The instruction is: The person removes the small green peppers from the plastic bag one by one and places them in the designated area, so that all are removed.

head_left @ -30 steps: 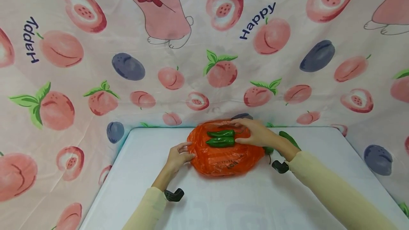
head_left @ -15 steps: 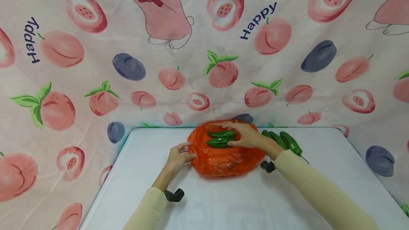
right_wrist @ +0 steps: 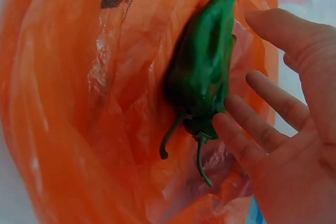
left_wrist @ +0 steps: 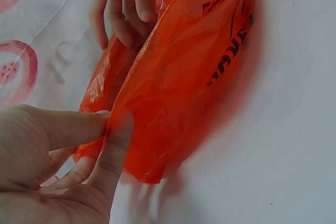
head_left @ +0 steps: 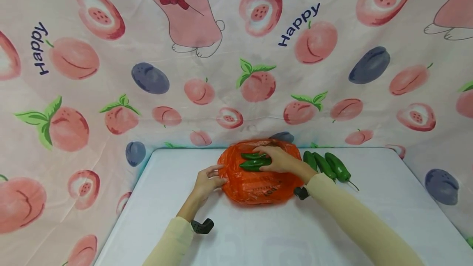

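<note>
An orange plastic bag (head_left: 255,188) with dark print lies crumpled at the middle of the white table. Two green peppers (head_left: 255,165) lie side by side on it, stems toward the right hand. At the bag's left edge the left hand (head_left: 205,183) pinches the plastic between thumb and finger, plain in the left wrist view. The right hand (head_left: 281,161) is over the stem ends of the peppers and hides part of them. In the right wrist view its fingers (right_wrist: 247,135) spread beside the peppers (right_wrist: 202,61), fingertips right at the lower one's side.
To the right of the bag three more green peppers (head_left: 337,167) lie on the white table (head_left: 388,200), partly behind the right forearm. A peach-printed cloth (head_left: 229,52) hangs behind the table. Each wrist carries a small black camera (head_left: 202,225).
Over the last second the right hand has moved left across the bag, onto the two peppers. Its arm now uncovers the peppers at the right. The left hand stays at the bag's edge.
</note>
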`<state>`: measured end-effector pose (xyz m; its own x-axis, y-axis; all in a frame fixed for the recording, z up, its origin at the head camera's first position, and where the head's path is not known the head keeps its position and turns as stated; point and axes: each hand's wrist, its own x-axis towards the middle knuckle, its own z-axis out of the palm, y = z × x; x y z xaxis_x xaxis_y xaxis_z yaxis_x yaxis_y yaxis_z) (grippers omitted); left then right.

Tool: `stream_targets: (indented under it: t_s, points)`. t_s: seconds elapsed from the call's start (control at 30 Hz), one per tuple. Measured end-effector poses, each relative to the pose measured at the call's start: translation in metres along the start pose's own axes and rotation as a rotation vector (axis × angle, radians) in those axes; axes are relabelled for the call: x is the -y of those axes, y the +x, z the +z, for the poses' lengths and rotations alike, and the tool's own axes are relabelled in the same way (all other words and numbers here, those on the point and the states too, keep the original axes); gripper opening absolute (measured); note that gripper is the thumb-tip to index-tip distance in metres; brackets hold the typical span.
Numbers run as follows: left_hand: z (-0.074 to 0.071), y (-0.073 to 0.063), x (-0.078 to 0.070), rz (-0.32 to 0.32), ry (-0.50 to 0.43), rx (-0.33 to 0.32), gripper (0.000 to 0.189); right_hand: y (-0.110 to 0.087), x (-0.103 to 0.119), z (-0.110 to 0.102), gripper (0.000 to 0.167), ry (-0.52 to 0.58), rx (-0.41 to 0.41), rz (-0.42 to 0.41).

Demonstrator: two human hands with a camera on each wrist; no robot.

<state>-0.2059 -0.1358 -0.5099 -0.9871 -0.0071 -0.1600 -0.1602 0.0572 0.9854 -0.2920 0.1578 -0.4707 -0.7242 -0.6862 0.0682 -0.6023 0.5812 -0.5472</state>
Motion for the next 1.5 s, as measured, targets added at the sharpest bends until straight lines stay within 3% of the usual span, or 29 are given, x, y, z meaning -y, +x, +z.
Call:
stream_targets:
  t_s: [0.27,0.6,1.07,1.5]
  points:
    - [0.0,0.002,0.003,0.001,0.002,-0.001,0.048,0.005,-0.001,0.008,0.063,-0.041,0.032,0.048]
    - [-0.001,0.001,0.002,0.002,0.016,0.0,0.048,0.012,-0.006,0.017,0.05,-0.1,0.066,0.023]
    - [0.0,0.0,0.0,0.01,0.037,-0.003,0.049,0.015,-0.004,0.022,0.039,-0.078,0.101,0.022]
    - [0.001,0.0,0.002,0.036,-0.021,-0.001,0.053,0.014,-0.003,0.021,0.039,-0.059,0.131,0.032]
